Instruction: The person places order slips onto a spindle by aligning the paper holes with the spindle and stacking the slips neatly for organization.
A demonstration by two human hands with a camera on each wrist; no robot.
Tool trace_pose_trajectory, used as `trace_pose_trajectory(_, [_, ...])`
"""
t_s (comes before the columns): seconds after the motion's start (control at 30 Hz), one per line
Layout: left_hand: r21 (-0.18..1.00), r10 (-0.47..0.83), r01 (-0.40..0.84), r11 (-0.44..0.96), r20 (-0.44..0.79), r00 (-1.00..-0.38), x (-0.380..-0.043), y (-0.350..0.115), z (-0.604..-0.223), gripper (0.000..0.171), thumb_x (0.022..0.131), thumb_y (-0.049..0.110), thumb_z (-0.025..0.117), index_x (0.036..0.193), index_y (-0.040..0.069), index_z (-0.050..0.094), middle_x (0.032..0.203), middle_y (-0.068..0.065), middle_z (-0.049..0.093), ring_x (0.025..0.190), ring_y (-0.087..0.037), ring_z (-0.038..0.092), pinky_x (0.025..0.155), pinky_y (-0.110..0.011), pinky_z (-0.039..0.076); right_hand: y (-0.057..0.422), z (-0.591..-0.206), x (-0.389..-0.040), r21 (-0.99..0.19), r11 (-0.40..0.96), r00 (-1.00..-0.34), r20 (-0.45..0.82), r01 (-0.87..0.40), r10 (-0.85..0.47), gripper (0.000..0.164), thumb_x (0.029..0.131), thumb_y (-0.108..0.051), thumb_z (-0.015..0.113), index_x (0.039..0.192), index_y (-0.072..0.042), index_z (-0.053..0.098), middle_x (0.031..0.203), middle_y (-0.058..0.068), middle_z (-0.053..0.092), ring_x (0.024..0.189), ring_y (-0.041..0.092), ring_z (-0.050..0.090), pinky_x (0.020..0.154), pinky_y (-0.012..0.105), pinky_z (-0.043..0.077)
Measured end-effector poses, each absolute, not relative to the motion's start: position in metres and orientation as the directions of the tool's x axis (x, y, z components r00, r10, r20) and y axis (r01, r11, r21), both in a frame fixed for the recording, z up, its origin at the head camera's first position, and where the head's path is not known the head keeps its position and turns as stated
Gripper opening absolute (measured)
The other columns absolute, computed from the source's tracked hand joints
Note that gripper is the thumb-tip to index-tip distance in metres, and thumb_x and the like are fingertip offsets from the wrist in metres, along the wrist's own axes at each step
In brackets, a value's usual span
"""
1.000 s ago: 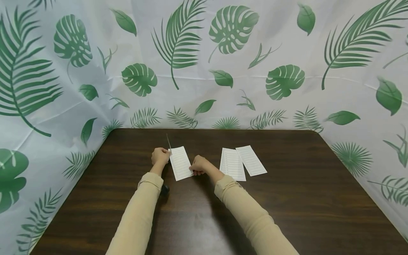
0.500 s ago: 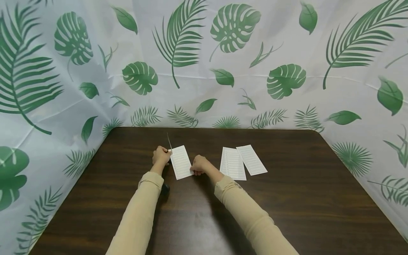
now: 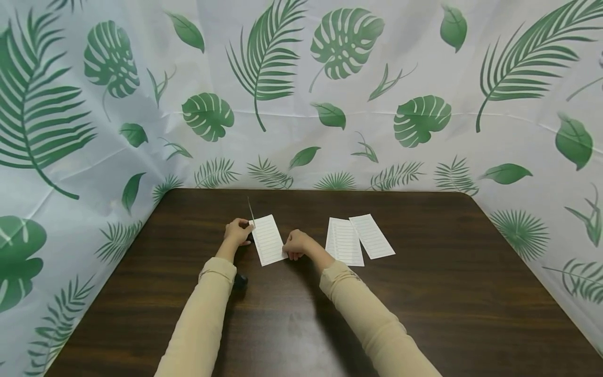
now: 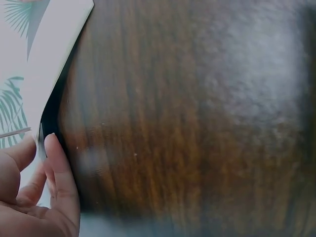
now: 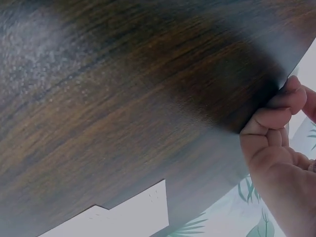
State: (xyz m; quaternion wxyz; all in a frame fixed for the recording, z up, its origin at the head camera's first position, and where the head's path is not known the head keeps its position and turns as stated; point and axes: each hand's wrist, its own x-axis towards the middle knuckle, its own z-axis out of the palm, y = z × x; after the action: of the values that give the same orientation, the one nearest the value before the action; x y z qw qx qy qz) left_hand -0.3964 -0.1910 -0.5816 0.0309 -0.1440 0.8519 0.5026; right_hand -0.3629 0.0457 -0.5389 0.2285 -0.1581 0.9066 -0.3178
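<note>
A small white sheet of lined paper [image 3: 269, 241] lies at a slant between both hands, left of the table's middle. My left hand [image 3: 237, 231] pinches its upper left corner between thumb and fingers; the left wrist view shows the paper's edge [image 4: 54, 54] raised off the wood there. From that corner a thin, pale, string-like strip [image 3: 251, 210] sticks up and away. At the lower right corner, my right hand [image 3: 298, 244] pinches the sheet with curled fingers. In the right wrist view, those fingers [image 5: 271, 121] hide most of the corner.
To the right, a lined sheet [image 3: 346, 242] and another sheet [image 3: 372, 236] lie close together on the dark wooden table [image 3: 447, 293]. A small black object [image 3: 240, 281] shows beside the left cuff. A leaf-printed white curtain [image 3: 282, 131] hangs behind the table.
The left hand's fingers have shifted slightly at the corner and its forearm has swung a little to the left. The right hand and the papers stay nearly in place.
</note>
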Motion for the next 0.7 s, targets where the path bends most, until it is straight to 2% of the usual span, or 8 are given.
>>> trace_pose_trajectory(0.07, [0.848, -0.182, -0.283, 0.448, -0.223, -0.958, -0.396, -0.192, -0.582, 0.049, 0.090, 0.036, 0.062, 0.129, 0.010, 0.048, 0.138, -0.030, 0.023, 0.078, -0.032, 0.058, 0.060, -0.029, 0.061, 0.048, -0.560, -0.376, -0.673, 0.726, -0.839, -0.307, -0.142, -0.450, 0.033, 0.081, -0.021, 0.056, 0.049, -0.015, 0.058, 0.047, -0.001, 0.061, 0.042, 0.013, 0.059, 0.040, 0.023, 0.049])
trace_pose_trajectory(0.2, [0.866, -0.195, -0.238, 0.441, -0.167, -0.967, -0.400, -0.193, -0.591, 0.046, 0.086, 0.035, 0.067, 0.121, 0.009, 0.052, 0.128, -0.031, 0.028, 0.060, -0.024, 0.057, 0.048, -0.025, 0.057, 0.050, -0.563, -0.375, -0.694, 0.703, -0.836, -0.287, -0.155, -0.468, 0.035, 0.084, -0.023, 0.057, 0.050, -0.015, 0.057, 0.052, 0.001, 0.064, 0.045, 0.015, 0.061, 0.043, 0.025, 0.051])
trace_pose_trajectory(0.23, [0.863, -0.191, -0.247, 0.440, -0.179, -0.965, -0.394, -0.191, -0.583, 0.047, 0.086, 0.036, 0.067, 0.123, 0.010, 0.051, 0.131, -0.031, 0.027, 0.060, -0.023, 0.057, 0.050, -0.025, 0.058, 0.050, -0.565, -0.375, -0.698, 0.696, -0.834, -0.276, -0.168, -0.478, 0.035, 0.084, -0.023, 0.056, 0.051, -0.015, 0.057, 0.053, 0.002, 0.065, 0.046, 0.016, 0.061, 0.043, 0.026, 0.052])
trace_pose_trajectory(0.3, [0.854, -0.200, -0.267, 0.446, -0.196, -0.960, -0.380, -0.184, -0.559, 0.045, 0.087, 0.031, 0.066, 0.123, 0.008, 0.051, 0.132, -0.031, 0.027, 0.056, -0.021, 0.056, 0.049, -0.025, 0.057, 0.051, -0.566, -0.375, -0.709, 0.683, -0.829, -0.266, -0.178, -0.492, 0.035, 0.086, -0.024, 0.055, 0.052, -0.014, 0.057, 0.055, 0.003, 0.065, 0.048, 0.017, 0.062, 0.044, 0.027, 0.052])
trace_pose_trajectory(0.43, [0.820, -0.200, -0.348, 0.455, -0.286, -0.937, -0.328, -0.159, -0.479, 0.046, 0.092, 0.021, 0.060, 0.132, 0.003, 0.046, 0.141, -0.028, 0.026, 0.049, -0.009, 0.048, 0.060, -0.025, 0.060, 0.055, -0.568, -0.377, -0.741, 0.638, -0.822, -0.221, -0.208, -0.524, 0.031, 0.086, -0.022, 0.053, 0.055, -0.015, 0.058, 0.053, 0.002, 0.065, 0.047, 0.017, 0.062, 0.043, 0.026, 0.052])
trace_pose_trajectory(0.53, [0.823, -0.200, -0.345, 0.452, -0.284, -0.938, -0.294, -0.146, -0.437, 0.043, 0.094, 0.015, 0.056, 0.132, -0.002, 0.044, 0.140, -0.029, 0.027, 0.045, 0.001, 0.037, 0.057, -0.017, 0.057, 0.054, -0.540, -0.360, -0.754, 0.637, -0.835, -0.239, -0.163, -0.496, 0.027, 0.085, -0.020, 0.055, 0.060, -0.012, 0.060, 0.056, 0.004, 0.066, 0.050, 0.017, 0.063, 0.047, 0.028, 0.055])
trace_pose_trajectory(0.6, [0.834, -0.188, -0.321, 0.449, -0.263, -0.946, -0.294, -0.148, -0.440, 0.042, 0.094, 0.016, 0.055, 0.131, -0.002, 0.045, 0.138, -0.028, 0.029, 0.044, 0.000, 0.038, 0.054, -0.015, 0.055, 0.051, -0.507, -0.337, -0.763, 0.635, -0.846, -0.256, -0.121, -0.468, 0.023, 0.084, -0.014, 0.055, 0.063, -0.008, 0.062, 0.057, 0.007, 0.066, 0.048, 0.017, 0.062, 0.048, 0.026, 0.054])
trace_pose_trajectory(0.7, [0.852, -0.204, -0.287, 0.438, -0.217, -0.955, -0.336, -0.166, -0.502, 0.037, 0.093, 0.020, 0.056, 0.126, 0.004, 0.050, 0.133, -0.027, 0.031, 0.048, -0.009, 0.049, 0.048, -0.016, 0.054, 0.049, -0.482, -0.320, -0.764, 0.643, -0.859, -0.293, -0.053, -0.419, 0.018, 0.087, -0.012, 0.054, 0.073, -0.004, 0.062, 0.058, 0.007, 0.067, 0.050, 0.015, 0.062, 0.050, 0.026, 0.055])
